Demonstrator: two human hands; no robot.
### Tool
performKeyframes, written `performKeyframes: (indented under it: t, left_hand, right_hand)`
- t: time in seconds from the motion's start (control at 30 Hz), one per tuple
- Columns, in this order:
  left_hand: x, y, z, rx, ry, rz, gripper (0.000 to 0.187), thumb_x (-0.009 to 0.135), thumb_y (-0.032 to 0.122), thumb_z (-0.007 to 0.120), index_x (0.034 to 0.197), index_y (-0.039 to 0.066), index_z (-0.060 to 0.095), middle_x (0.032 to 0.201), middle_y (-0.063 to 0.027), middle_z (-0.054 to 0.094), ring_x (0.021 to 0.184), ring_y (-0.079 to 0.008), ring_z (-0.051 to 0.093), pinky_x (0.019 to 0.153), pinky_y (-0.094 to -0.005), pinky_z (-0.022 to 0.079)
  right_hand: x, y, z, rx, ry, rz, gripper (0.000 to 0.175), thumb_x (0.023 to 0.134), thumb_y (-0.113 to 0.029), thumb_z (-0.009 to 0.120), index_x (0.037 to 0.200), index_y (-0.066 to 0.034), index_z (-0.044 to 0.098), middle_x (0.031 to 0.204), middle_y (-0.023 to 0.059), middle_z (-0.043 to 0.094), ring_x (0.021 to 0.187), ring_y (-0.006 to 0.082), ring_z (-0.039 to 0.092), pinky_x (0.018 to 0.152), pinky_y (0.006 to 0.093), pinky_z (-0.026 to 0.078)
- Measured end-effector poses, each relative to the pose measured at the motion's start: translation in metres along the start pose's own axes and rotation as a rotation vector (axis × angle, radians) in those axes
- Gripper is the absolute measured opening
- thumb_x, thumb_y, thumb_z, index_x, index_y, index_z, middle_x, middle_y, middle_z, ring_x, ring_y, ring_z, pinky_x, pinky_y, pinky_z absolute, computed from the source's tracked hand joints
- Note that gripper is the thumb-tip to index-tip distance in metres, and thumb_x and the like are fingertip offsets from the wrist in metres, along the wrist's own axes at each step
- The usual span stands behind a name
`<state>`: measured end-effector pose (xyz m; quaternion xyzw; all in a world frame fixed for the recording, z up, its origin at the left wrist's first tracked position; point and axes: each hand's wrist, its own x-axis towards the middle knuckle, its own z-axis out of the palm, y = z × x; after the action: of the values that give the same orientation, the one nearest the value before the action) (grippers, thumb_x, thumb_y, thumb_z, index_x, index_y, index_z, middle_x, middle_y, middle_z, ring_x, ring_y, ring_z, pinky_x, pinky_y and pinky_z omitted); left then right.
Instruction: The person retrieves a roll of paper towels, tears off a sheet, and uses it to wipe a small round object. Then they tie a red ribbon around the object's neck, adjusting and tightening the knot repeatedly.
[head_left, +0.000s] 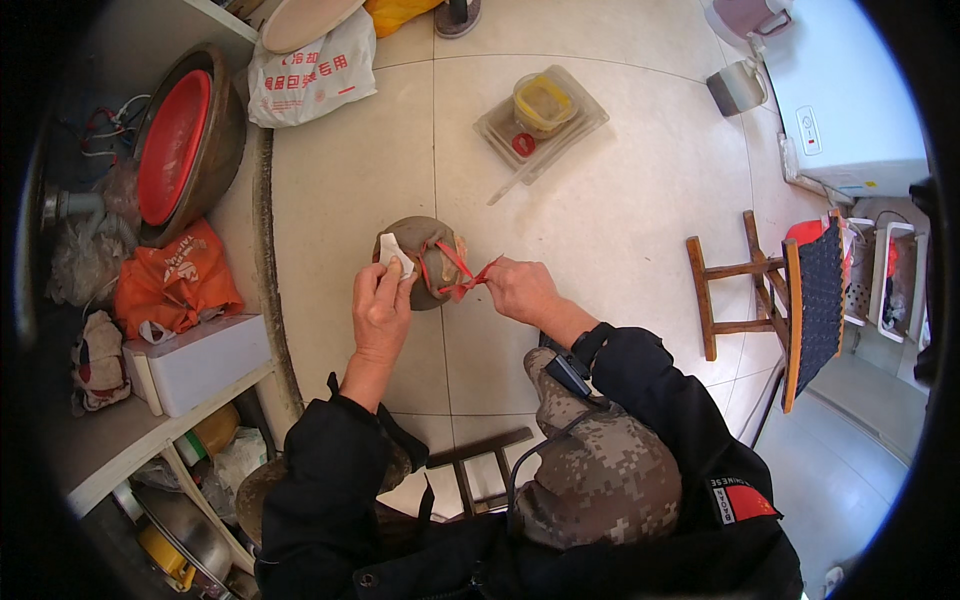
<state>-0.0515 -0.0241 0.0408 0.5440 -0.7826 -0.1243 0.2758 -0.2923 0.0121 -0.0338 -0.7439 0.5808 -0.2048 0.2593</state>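
A round, grey-brown jar or pot (424, 229) stands on the tiled floor before me, seen from above. Red plastic string (471, 283) loops over its top and runs out to the right side. A folded white piece (393, 255), perhaps paper or cloth, is pinched in my left hand (381, 304) against the jar's left side. My right hand (521, 289) grips the loose end of the string just right of the jar. A tan patch (454, 259) shows on the jar's right side; what it is made of I cannot tell.
Beyond the jar, a clear plastic tray (499, 127) holds a yellow-rimmed tub (544, 105). To the right stands a wooden folding stool (795, 315), near a white appliance (855, 90). Shelving on the left carries a red basin (176, 146), an orange bag (180, 274) and a white box (202, 360).
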Motion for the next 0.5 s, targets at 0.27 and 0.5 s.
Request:
performKeyframes:
  t: [0.27,0.5]
  left_hand:
    - [0.000,-0.002,0.001,0.006,0.023,0.029,0.034,0.079,0.001,0.078,0.112,-0.002,0.069,0.094,-0.0127,0.059,0.085,-0.0305,0.059,0.072,-0.0395,0.052]
    - [-0.002,-0.004,0.002,-0.013,0.005,0.013,0.036,0.078,-0.001,0.078,0.112,-0.002,0.068,0.094,-0.0133,0.058,0.086,-0.0308,0.059,0.072,-0.0394,0.052]
  right_hand:
    - [-0.002,0.001,-0.015,-0.087,0.059,-0.085,0.004,0.079,-0.007,0.060,0.078,-0.0079,0.064,0.080,0.0103,0.064,0.068,0.0288,0.066,0.058,0.0408,0.053]
    - [0.004,0.000,-0.011,0.343,-0.006,0.101,0.012,0.081,-0.009,0.060,0.091,-0.0026,0.062,0.083,0.0156,0.066,0.072,0.0376,0.064,0.065,0.0450,0.053]
